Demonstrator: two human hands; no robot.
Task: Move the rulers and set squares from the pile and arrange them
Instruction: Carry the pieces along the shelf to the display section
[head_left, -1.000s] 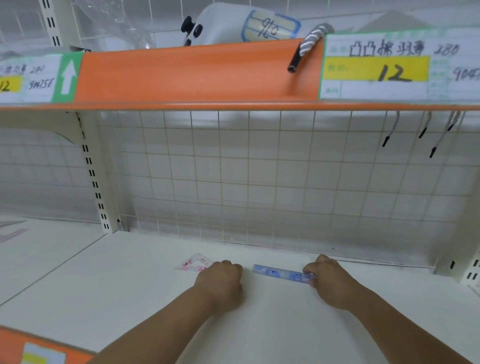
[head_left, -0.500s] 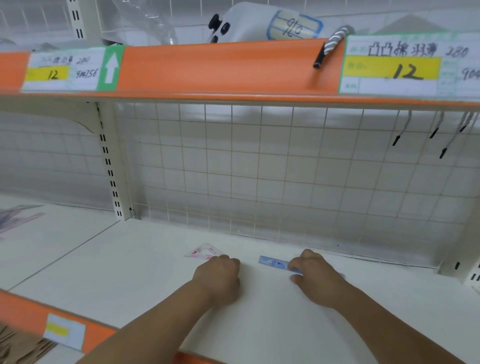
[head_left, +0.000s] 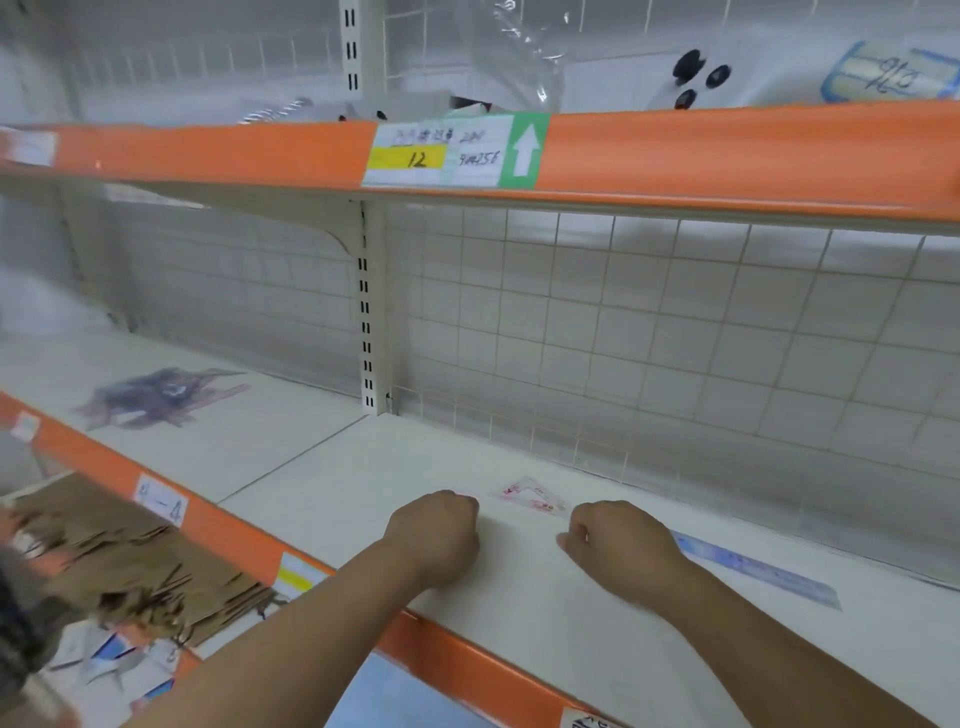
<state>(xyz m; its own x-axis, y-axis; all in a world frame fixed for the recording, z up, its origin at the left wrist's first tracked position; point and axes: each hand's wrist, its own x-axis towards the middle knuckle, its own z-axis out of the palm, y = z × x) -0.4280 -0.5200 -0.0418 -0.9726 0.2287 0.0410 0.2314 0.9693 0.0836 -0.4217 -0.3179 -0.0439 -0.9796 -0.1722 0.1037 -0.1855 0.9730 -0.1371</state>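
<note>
Head | L hand (head_left: 436, 535), R hand (head_left: 623, 551) fisted, empty | blue ruler (head_left: 758, 570) | triangular set square (head_left: 532, 494)

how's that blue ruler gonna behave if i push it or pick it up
The blue ruler lies flat and thin on the smooth shelf, so it would likely slide when pushed and be fiddly to lift by an edge. It looks like translucent plastic: probably light, stiff with slight flex. Being flat, it shouldn't roll.
</note>
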